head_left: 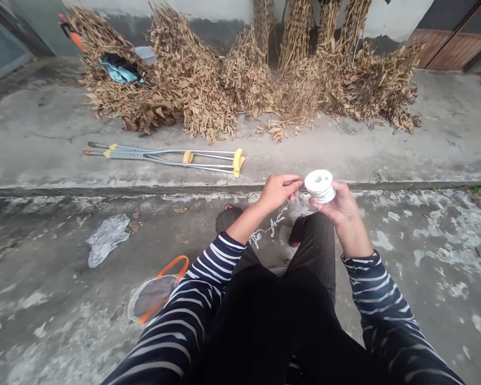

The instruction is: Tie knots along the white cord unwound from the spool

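Above the gap between your knees, just in front of the raised concrete ledge [44, 155], you hold a white spool [321, 188] in your right hand [340, 207]. The right thumb and fingers are clamped on it from its right side and below, and its round upper flange, with a hole in the middle and a small dark mark near the right edge, tilts up toward you. Your left hand [276, 191] comes in from the other side, thumb and forefinger drawn together, the tips right at the spool's left rim; you cannot tell from this view whether a strand lies between them.

Below your hands, loose white cord [272, 229] lies in a kinked tangle on the ground between your feet. Dark navy sleeves with white stripes cover your forearms, and your trousers [318, 251] are dark and checked.

To your left on the lower ground lie a crumpled clear plastic bag [109, 239] and, nearer your sleeve, a mesh bag [154, 298] with orange straps. Up on the ledge, a pair of metal crutches [144, 155] with yellow pads lies lengthwise. Behind them, bundles of dried plants [200, 85] lean against the wall, with a blue and black cloth [122, 70] on the left part.
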Demonstrator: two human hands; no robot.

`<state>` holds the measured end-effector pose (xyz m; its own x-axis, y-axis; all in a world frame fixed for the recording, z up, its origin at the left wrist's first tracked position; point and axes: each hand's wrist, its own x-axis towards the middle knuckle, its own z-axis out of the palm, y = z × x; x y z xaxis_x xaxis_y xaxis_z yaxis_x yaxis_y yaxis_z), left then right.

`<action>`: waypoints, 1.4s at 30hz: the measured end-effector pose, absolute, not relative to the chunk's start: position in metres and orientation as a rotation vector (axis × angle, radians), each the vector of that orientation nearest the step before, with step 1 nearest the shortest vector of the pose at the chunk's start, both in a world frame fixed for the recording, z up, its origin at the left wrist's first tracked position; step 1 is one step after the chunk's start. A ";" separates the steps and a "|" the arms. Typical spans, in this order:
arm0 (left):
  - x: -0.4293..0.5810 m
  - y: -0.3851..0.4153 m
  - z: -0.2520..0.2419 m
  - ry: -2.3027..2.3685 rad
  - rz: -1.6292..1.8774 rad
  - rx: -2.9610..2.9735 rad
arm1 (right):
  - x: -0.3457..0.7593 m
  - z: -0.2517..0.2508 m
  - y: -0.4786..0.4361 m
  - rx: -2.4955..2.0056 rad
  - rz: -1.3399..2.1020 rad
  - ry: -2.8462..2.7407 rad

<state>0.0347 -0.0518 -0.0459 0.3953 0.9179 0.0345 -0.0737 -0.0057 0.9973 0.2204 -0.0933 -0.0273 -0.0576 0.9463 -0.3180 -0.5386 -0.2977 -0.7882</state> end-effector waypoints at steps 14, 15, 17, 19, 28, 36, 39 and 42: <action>0.038 -0.056 -0.026 0.987 1.054 1.689 | 0.214 -0.020 -0.102 -0.959 1.599 -0.812; 0.039 -0.057 -0.025 0.994 1.060 1.700 | 0.213 -0.021 -0.103 -0.950 1.601 -0.818; 0.041 -0.057 -0.025 1.031 1.073 1.749 | 0.213 -0.023 -0.103 -0.936 1.607 -0.831; 0.042 -0.055 -0.027 1.066 1.070 1.818 | 0.214 -0.026 -0.102 -0.924 1.616 -0.841; 0.027 -0.056 -0.037 0.899 1.017 2.009 | 0.224 -0.040 -0.104 -0.785 1.724 -0.833; 0.031 -0.060 -0.052 1.060 1.121 1.886 | 0.209 -0.047 -0.109 -0.830 1.632 -0.791; 0.033 -0.061 -0.053 1.088 1.134 1.941 | 0.207 -0.047 -0.113 -0.861 1.592 -0.850; 0.031 -0.061 -0.054 1.094 1.163 2.043 | 0.206 -0.043 -0.117 -0.870 1.562 -0.913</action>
<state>0.0313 -0.0614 -0.0544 0.2971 0.8499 0.4352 0.3823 -0.5236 0.7614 0.2062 -0.1174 -0.0433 -0.1555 0.9855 -0.0680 -0.4244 -0.1288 -0.8963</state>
